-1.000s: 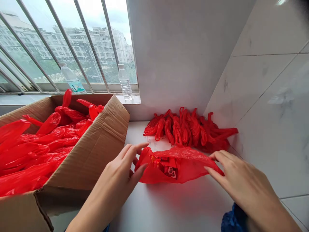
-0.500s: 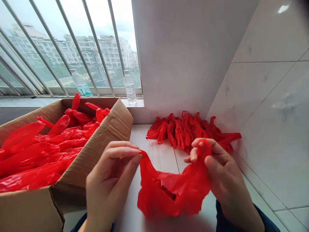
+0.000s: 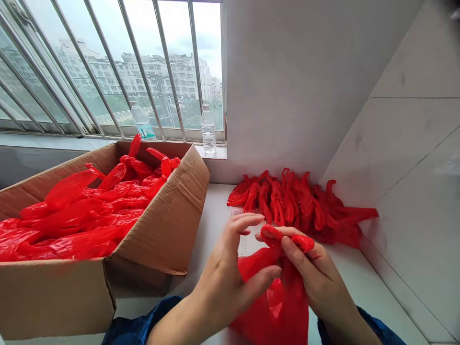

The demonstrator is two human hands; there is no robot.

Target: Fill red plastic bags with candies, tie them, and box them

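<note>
A red plastic bag (image 3: 276, 297) hangs in front of me, its handles gathered at the top. My right hand (image 3: 312, 268) pinches both handles between thumb and fingers. Close to the bag's left side, my left hand (image 3: 233, 273) has its thumb and fingers apart, curved around the air beside the handles. It grips nothing that I can see. The bag's lower end runs out of the picture.
On my left stands an open cardboard box (image 3: 165, 225) full of red bags (image 3: 89, 211). Bunched red bags (image 3: 287, 201) lie on the white table (image 3: 212, 215) against the wall, partly over a printed sheet. Two plastic bottles, one clear (image 3: 208, 132), stand on the windowsill.
The handles, held apart by both hands before, are now together in my right hand. My left hand has moved right and let go of its handle. The view has shifted left.
</note>
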